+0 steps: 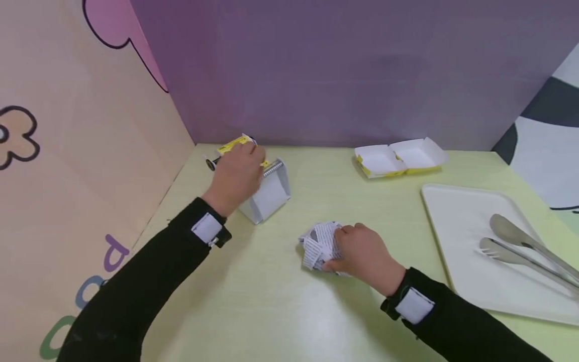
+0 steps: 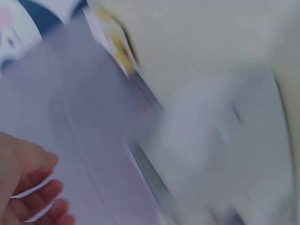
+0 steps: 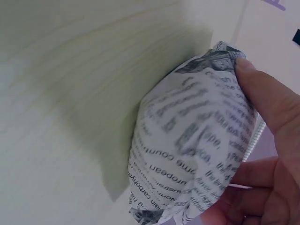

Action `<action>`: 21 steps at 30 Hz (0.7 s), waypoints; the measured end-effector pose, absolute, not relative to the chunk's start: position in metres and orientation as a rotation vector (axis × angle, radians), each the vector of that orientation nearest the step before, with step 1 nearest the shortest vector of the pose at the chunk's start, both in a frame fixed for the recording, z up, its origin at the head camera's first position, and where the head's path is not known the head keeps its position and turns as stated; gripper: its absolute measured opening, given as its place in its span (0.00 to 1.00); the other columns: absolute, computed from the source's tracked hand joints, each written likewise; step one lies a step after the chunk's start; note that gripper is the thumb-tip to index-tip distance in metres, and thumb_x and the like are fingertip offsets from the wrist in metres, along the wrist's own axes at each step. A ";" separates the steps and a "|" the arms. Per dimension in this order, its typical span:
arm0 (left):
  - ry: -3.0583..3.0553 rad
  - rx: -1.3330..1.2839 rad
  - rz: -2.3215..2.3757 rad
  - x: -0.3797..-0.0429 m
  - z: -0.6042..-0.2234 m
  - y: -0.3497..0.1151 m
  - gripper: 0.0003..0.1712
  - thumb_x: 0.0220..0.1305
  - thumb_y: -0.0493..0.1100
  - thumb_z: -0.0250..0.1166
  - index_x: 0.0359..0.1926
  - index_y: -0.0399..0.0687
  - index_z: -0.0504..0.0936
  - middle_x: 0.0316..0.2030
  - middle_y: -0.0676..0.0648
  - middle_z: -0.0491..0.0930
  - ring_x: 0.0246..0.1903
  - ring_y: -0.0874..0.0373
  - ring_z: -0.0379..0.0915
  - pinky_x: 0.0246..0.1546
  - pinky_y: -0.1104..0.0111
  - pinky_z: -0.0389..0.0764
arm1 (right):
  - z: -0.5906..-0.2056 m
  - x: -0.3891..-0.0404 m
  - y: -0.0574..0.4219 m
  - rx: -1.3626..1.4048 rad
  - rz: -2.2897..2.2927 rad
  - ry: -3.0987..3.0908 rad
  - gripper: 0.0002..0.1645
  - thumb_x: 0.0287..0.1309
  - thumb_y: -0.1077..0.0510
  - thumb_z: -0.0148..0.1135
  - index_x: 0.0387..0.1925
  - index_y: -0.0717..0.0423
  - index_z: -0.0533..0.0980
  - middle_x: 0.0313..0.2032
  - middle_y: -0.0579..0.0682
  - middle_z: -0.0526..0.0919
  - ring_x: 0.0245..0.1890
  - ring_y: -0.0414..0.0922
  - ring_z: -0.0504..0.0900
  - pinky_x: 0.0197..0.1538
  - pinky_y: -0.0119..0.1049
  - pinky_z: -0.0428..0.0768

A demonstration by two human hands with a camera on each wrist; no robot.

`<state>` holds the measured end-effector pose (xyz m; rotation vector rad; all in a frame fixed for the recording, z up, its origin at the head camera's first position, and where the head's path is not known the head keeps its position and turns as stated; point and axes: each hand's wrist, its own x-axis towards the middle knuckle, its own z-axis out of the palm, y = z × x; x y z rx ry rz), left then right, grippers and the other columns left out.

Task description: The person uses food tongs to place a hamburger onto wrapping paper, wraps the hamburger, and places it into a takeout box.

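Note:
My right hand (image 1: 364, 256) grips a crumpled bundle wrapped in newsprint-style paper (image 1: 318, 246), just over or on the table. In the right wrist view the thumb presses one end of the wrapped bundle (image 3: 187, 140), with fingers curled beneath; its contents are hidden. My left hand (image 1: 239, 171) is over a white carton (image 1: 269, 198) with yellow markings at the back left, covering part of it. Seen from the left wrist, that carton (image 2: 220, 150) is blurred, and the left hand's fingers (image 2: 49, 192) are loosely bent, with nothing visible between them and the thumb.
An opened white-and-yellow food box (image 1: 380, 161) lies at the back right. On the right, a white tray (image 1: 470, 296) carries a metal spoon (image 1: 504, 229) and fork (image 1: 502, 254). A purple panel (image 1: 334, 75) closes off the table's back, with a decorated wall (image 1: 135, 125) on the left.

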<state>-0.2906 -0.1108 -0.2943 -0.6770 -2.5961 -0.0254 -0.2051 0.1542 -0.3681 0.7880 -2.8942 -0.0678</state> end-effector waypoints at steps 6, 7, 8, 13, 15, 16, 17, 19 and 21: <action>-2.786 -1.050 -0.094 -0.231 -0.318 -0.046 0.15 0.60 0.45 0.68 0.47 0.46 0.83 0.42 0.48 0.80 0.35 0.59 0.77 0.29 0.71 0.79 | -0.377 -0.207 0.137 0.692 -0.048 -2.808 0.44 0.36 0.23 0.69 0.24 0.63 0.74 0.18 0.49 0.67 0.15 0.45 0.68 0.15 0.38 0.71; -2.797 -1.089 -0.062 -0.225 -0.325 -0.039 0.15 0.59 0.45 0.69 0.47 0.46 0.83 0.42 0.48 0.80 0.35 0.60 0.76 0.28 0.71 0.79 | -0.379 -0.207 0.135 0.679 -0.032 -2.787 0.44 0.37 0.24 0.70 0.24 0.63 0.74 0.18 0.49 0.67 0.15 0.45 0.68 0.14 0.38 0.71; -2.789 -1.124 -0.032 -0.220 -0.331 -0.033 0.16 0.59 0.46 0.69 0.47 0.45 0.83 0.41 0.48 0.80 0.34 0.60 0.76 0.28 0.71 0.79 | -0.381 -0.207 0.133 0.676 -0.020 -2.757 0.43 0.37 0.25 0.70 0.24 0.63 0.73 0.18 0.50 0.67 0.15 0.45 0.69 0.14 0.38 0.71; -2.702 -1.137 0.094 -0.211 -0.355 -0.020 0.15 0.64 0.52 0.65 0.39 0.44 0.83 0.31 0.51 0.78 0.30 0.62 0.72 0.25 0.71 0.74 | -0.385 -0.206 0.128 0.688 -0.006 -2.609 0.38 0.35 0.32 0.76 0.18 0.60 0.68 0.16 0.49 0.63 0.13 0.44 0.66 0.11 0.35 0.69; -2.698 -1.114 0.068 -0.211 -0.358 -0.020 0.16 0.65 0.52 0.63 0.34 0.44 0.82 0.28 0.51 0.77 0.28 0.62 0.71 0.24 0.70 0.73 | -0.385 -0.204 0.129 0.710 0.009 -2.599 0.38 0.34 0.32 0.76 0.17 0.58 0.66 0.15 0.48 0.61 0.13 0.43 0.63 0.12 0.34 0.68; -2.712 -1.102 0.042 -0.211 -0.359 -0.021 0.17 0.66 0.53 0.62 0.32 0.43 0.82 0.26 0.51 0.76 0.27 0.61 0.70 0.24 0.70 0.73 | -0.384 -0.204 0.129 0.731 0.030 -2.610 0.38 0.35 0.33 0.76 0.17 0.58 0.65 0.16 0.47 0.61 0.13 0.42 0.63 0.12 0.33 0.67; -2.726 -1.093 0.020 -0.212 -0.359 -0.022 0.18 0.66 0.54 0.61 0.31 0.43 0.82 0.25 0.51 0.75 0.26 0.61 0.69 0.23 0.69 0.73 | -0.383 -0.203 0.131 0.755 0.069 -2.634 0.37 0.36 0.33 0.76 0.17 0.57 0.66 0.16 0.47 0.61 0.14 0.41 0.62 0.12 0.32 0.66; -2.767 -1.060 -0.020 -0.212 -0.359 -0.025 0.23 0.66 0.57 0.61 0.31 0.41 0.82 0.25 0.50 0.74 0.23 0.60 0.69 0.23 0.69 0.74 | -0.380 -0.202 0.134 0.822 0.169 -2.705 0.35 0.39 0.33 0.75 0.20 0.57 0.68 0.18 0.45 0.62 0.15 0.39 0.62 0.14 0.30 0.66; -2.815 -1.021 -0.053 -0.213 -0.358 -0.029 0.28 0.64 0.62 0.61 0.33 0.39 0.83 0.27 0.48 0.76 0.23 0.58 0.70 0.23 0.68 0.76 | -0.376 -0.201 0.139 0.893 0.326 -2.792 0.33 0.42 0.34 0.74 0.26 0.58 0.73 0.21 0.44 0.64 0.18 0.38 0.62 0.18 0.29 0.66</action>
